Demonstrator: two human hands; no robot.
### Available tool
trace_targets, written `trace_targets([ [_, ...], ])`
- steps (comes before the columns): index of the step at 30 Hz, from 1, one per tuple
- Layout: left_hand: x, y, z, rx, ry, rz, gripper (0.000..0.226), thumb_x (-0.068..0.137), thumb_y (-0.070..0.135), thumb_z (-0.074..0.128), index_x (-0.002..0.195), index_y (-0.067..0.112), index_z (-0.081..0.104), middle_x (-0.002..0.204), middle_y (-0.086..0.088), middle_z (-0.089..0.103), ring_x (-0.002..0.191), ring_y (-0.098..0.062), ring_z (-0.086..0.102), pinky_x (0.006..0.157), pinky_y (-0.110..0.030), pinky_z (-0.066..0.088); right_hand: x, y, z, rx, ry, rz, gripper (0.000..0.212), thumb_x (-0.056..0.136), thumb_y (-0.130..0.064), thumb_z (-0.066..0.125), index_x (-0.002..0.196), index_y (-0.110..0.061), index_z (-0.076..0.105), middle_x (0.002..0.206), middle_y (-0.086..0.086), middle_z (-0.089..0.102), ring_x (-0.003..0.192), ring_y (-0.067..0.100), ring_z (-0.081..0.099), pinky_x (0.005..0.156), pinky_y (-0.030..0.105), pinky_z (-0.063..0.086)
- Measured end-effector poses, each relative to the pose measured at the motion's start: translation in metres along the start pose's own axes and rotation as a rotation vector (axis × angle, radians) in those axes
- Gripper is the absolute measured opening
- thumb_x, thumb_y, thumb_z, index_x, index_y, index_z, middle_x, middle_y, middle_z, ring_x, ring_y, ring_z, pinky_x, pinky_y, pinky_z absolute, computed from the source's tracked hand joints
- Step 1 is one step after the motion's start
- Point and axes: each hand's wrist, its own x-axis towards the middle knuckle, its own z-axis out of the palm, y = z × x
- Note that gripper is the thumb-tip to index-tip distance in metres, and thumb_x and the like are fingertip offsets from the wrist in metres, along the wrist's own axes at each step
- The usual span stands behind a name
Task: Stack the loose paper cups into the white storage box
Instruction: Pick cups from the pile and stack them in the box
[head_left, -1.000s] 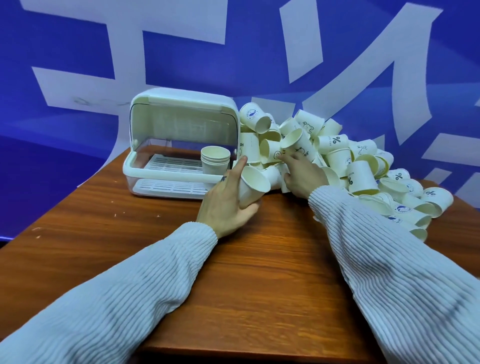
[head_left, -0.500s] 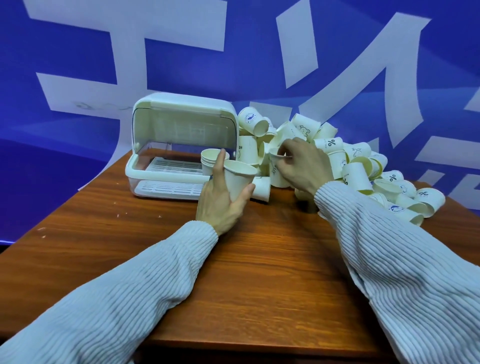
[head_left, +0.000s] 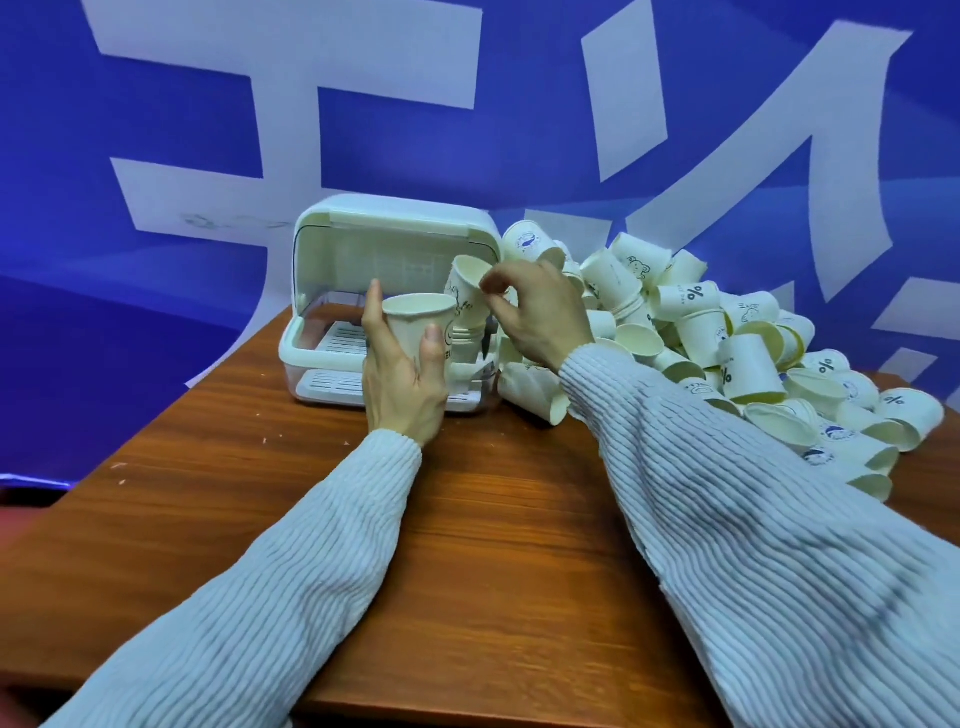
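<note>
A blue wall with large white lettering filled the background, and a brown wooden desk (head_left: 493, 519) ran across the lower frame. Near frame centre the left hand (head_left: 402, 379) was wrapped around an upright paper cup (head_left: 418, 325). Just right of it the right hand (head_left: 537, 317) pinched the rim of a tilted cup (head_left: 467, 283) above the small stack (head_left: 465, 340) in the white storage box (head_left: 395, 239). These cups looked light, thin-walled and easily crushed, so a gentle hold at the rim or mid-wall seemed wisest. The box's raised lid sat close overhead. A loose pile of cups (head_left: 727, 343) crowded the box's right side.
</note>
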Motion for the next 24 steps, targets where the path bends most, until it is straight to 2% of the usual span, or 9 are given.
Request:
trace_targets([
  [4, 0.009, -0.007, -0.006, 0.000, 0.038, -0.023, 0.072, 0.101, 0.044, 0.044, 0.161, 0.019, 0.013, 0.161, -0.011, 0.034, 0.139, -0.026, 0.042, 0.101, -0.025, 0.032, 0.011, -0.006, 0.012, -0.025, -0.209, 0.017, 0.019, 0.095, -0.031, 0.062, 0.108, -0.034, 0.076, 0.108, -0.013, 0.077, 0.103, 0.015, 0.068, 0.093, 0.040, 0.055],
  [6, 0.013, -0.011, -0.008, 0.011, 0.042, -0.040, 0.070, 0.100, 0.047, 0.044, 0.159, 0.022, 0.015, 0.154, -0.012, 0.043, 0.130, -0.027, 0.050, 0.097, -0.028, 0.038, 0.010, -0.008, 0.016, -0.071, -0.281, 0.021, 0.022, 0.098, -0.032, 0.061, 0.113, -0.036, 0.077, 0.116, -0.013, 0.076, 0.111, 0.016, 0.067, 0.096, 0.032, 0.051],
  [7, 0.014, -0.013, -0.009, 0.013, 0.044, -0.054, 0.069, 0.100, 0.049, 0.043, 0.158, 0.024, 0.016, 0.150, -0.012, 0.048, 0.125, -0.028, 0.054, 0.095, -0.031, 0.042, 0.008, -0.010, 0.018, -0.108, -0.299, 0.018, 0.024, 0.099, -0.032, 0.060, 0.116, -0.036, 0.077, 0.121, -0.012, 0.075, 0.115, 0.017, 0.066, 0.092, 0.027, 0.047],
  [9, 0.016, -0.016, -0.009, 0.015, 0.043, -0.070, 0.066, 0.099, 0.053, 0.045, 0.155, 0.026, 0.021, 0.141, -0.011, 0.055, 0.117, -0.028, 0.059, 0.091, -0.035, 0.046, 0.002, -0.012, 0.020, -0.165, -0.317, 0.020, 0.029, 0.102, -0.032, 0.056, 0.123, -0.038, 0.074, 0.128, -0.010, 0.072, 0.121, 0.020, 0.063, 0.089, 0.029, 0.045],
  [14, 0.019, -0.010, -0.006, 0.010, 0.009, -0.075, 0.061, 0.099, 0.046, 0.057, 0.150, 0.024, 0.031, 0.138, -0.007, 0.055, 0.113, -0.017, 0.055, 0.089, -0.027, 0.039, 0.004, -0.015, 0.017, -0.120, -0.435, 0.026, 0.035, 0.101, -0.032, 0.051, 0.131, -0.031, 0.070, 0.127, -0.002, 0.073, 0.118, 0.023, 0.066, 0.093, 0.033, 0.049],
  [16, 0.027, -0.003, -0.007, -0.005, 0.011, -0.058, 0.060, 0.096, 0.050, 0.060, 0.146, 0.027, 0.034, 0.136, -0.006, 0.057, 0.113, -0.019, 0.057, 0.090, -0.030, 0.044, 0.003, -0.015, 0.014, -0.001, -0.368, 0.053, 0.039, 0.099, -0.032, 0.054, 0.137, -0.030, 0.066, 0.127, -0.004, 0.073, 0.116, 0.017, 0.065, 0.095, 0.031, 0.049],
  [19, 0.049, 0.006, -0.005, 0.019, -0.008, -0.027, 0.059, 0.092, 0.049, 0.067, 0.137, 0.025, 0.038, 0.129, -0.004, 0.059, 0.112, -0.022, 0.060, 0.091, -0.036, 0.051, -0.001, -0.010, 0.010, 0.124, -0.205, 0.087, 0.043, 0.097, -0.029, 0.057, 0.140, -0.031, 0.062, 0.132, -0.008, 0.070, 0.124, 0.013, 0.062, 0.107, 0.031, 0.046],
  [21, 0.063, 0.010, -0.001, 0.062, -0.020, -0.003, 0.059, 0.088, 0.048, 0.071, 0.132, 0.023, 0.040, 0.126, -0.002, 0.059, 0.111, -0.022, 0.059, 0.092, -0.042, 0.053, -0.003, -0.005, 0.005, 0.142, -0.155, 0.091, 0.042, 0.097, -0.026, 0.058, 0.139, -0.027, 0.063, 0.129, -0.006, 0.072, 0.123, 0.013, 0.063, 0.105, 0.027, 0.045],
  [24, 0.081, 0.012, 0.007, 0.153, -0.060, 0.068, 0.063, 0.087, 0.043, 0.074, 0.135, 0.018, 0.042, 0.130, -0.005, 0.054, 0.117, -0.023, 0.055, 0.097, -0.040, 0.049, -0.007, 0.003, -0.002, 0.154, -0.107, 0.098, 0.040, 0.096, -0.027, 0.056, 0.134, -0.027, 0.066, 0.124, -0.007, 0.074, 0.119, 0.013, 0.065, 0.104, 0.037, 0.050],
])
